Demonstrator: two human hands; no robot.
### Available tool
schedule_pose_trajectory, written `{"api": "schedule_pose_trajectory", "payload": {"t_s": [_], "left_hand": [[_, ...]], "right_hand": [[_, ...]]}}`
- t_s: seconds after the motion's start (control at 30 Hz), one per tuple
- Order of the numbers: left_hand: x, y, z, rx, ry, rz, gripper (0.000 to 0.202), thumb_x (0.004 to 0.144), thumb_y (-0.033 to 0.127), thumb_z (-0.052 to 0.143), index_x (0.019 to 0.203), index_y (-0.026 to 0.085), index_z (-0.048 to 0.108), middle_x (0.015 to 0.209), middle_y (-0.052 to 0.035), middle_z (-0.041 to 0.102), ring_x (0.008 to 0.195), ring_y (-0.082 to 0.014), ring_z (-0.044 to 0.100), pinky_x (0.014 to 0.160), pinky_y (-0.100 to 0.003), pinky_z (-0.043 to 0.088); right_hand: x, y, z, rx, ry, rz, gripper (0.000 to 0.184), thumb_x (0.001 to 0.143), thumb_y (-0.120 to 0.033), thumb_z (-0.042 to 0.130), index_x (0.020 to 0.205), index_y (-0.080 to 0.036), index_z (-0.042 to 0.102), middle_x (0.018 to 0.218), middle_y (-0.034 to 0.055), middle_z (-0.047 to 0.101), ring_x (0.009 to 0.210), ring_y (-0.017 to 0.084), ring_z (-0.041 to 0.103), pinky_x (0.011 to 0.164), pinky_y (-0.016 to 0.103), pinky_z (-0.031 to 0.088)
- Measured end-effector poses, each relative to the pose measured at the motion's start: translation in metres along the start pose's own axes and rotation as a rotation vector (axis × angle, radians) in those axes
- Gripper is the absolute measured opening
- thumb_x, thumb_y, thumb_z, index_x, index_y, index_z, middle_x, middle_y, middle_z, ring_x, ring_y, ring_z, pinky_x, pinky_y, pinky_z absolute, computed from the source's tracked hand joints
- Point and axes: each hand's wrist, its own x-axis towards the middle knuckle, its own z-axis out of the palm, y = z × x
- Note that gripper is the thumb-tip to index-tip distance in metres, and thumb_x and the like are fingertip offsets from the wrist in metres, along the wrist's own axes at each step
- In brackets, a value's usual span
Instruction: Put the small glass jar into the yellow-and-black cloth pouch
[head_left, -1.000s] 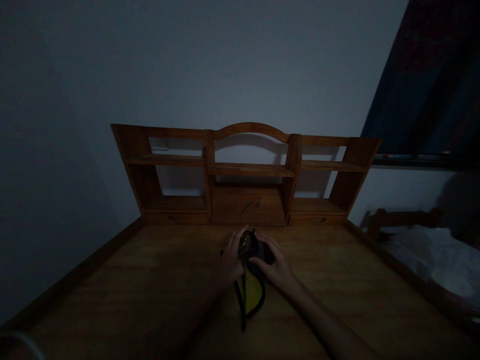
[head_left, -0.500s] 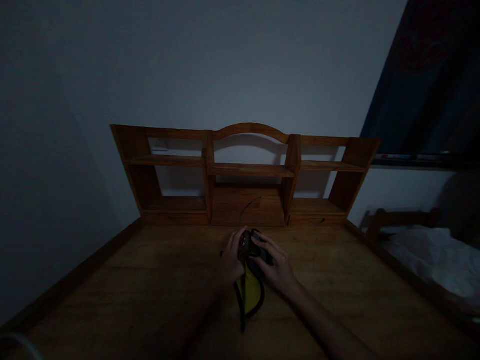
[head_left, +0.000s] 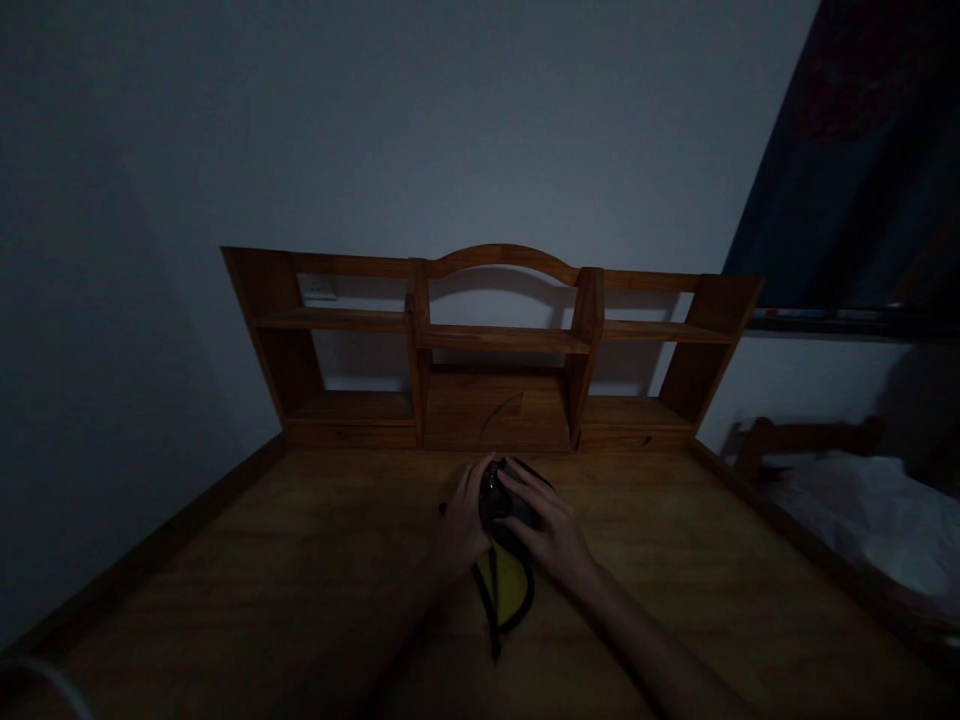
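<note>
On the wooden desk, both hands are closed around an open black case (head_left: 514, 592) with a yellow lining and dark edging. Its open flap points toward me. Between my hands is a dark, glossy, rounded object (head_left: 493, 500), too dim to name. My left hand (head_left: 463, 525) is wrapped around the left side of the case. The fingers and thumb of my right hand (head_left: 551, 525) grip the dark object from the right, at the mouth of the case. Fingers and poor light hide much of both things.
The wooden desk (head_left: 300, 560) has raised side edges. A wooden shelf unit (head_left: 502, 340) stands along its back against the pale wall. Right of the desk lies a white bag or cloth (head_left: 877, 510). A dark curtain (head_left: 847, 150) hangs above. A pale curved strip (head_left: 49, 680) shows at lower left.
My right fingers have shifted slightly left and lie flatter over the dark object, covering more of it. The yellow-lined flap has swung a little to the right.
</note>
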Motion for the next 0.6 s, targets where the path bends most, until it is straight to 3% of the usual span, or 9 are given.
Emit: {"api": "schedule_pose_trajectory", "payload": {"t_s": [0.13, 0.23, 0.4, 0.6], "left_hand": [[0.002, -0.007, 0.004, 0.02, 0.064, -0.099, 0.066, 0.079, 0.019, 0.062, 0.14, 0.025, 0.039, 0.132, -0.011, 0.054, 0.119, -0.0265, 0.057, 0.103, -0.047, 0.046], [0.002, -0.009, 0.006, 0.021, 0.088, -0.107, 0.068, 0.076, 0.016, 0.064, 0.14, 0.025, 0.04, 0.131, -0.0106, 0.055, 0.119, -0.027, 0.057, 0.103, -0.047, 0.046], [0.001, -0.005, 0.005, -0.027, 0.083, -0.079, 0.075, 0.072, 0.011, 0.064, 0.141, 0.026, 0.039, 0.135, -0.0105, 0.053, 0.122, -0.0281, 0.054, 0.105, -0.049, 0.045], [0.002, -0.006, 0.005, -0.028, 0.089, -0.07, 0.076, 0.07, 0.016, 0.068, 0.139, 0.025, 0.041, 0.133, -0.01, 0.054, 0.121, -0.0272, 0.055, 0.105, -0.046, 0.045]], "right_hand": [[-0.002, 0.004, -0.004, -0.04, -0.026, -0.105, 0.048, 0.094, -0.014, 0.048, 0.139, -0.032, 0.051, 0.145, 0.003, 0.05, 0.134, 0.023, 0.048, 0.11, 0.047, 0.043], [-0.002, 0.005, -0.004, -0.059, -0.006, -0.145, 0.051, 0.092, -0.012, 0.049, 0.139, -0.031, 0.051, 0.143, 0.0027, 0.052, 0.132, 0.023, 0.05, 0.109, 0.046, 0.046], [0.001, 0.002, 0.002, -0.06, 0.069, -0.003, 0.056, 0.091, -0.02, 0.057, 0.144, -0.032, 0.044, 0.145, 0.0027, 0.051, 0.131, 0.024, 0.051, 0.11, 0.046, 0.044], [0.005, -0.009, 0.001, -0.044, -0.024, 0.043, 0.066, 0.092, -0.027, 0.059, 0.151, -0.03, 0.03, 0.154, 0.0041, 0.037, 0.14, 0.025, 0.038, 0.116, 0.047, 0.036]]}}
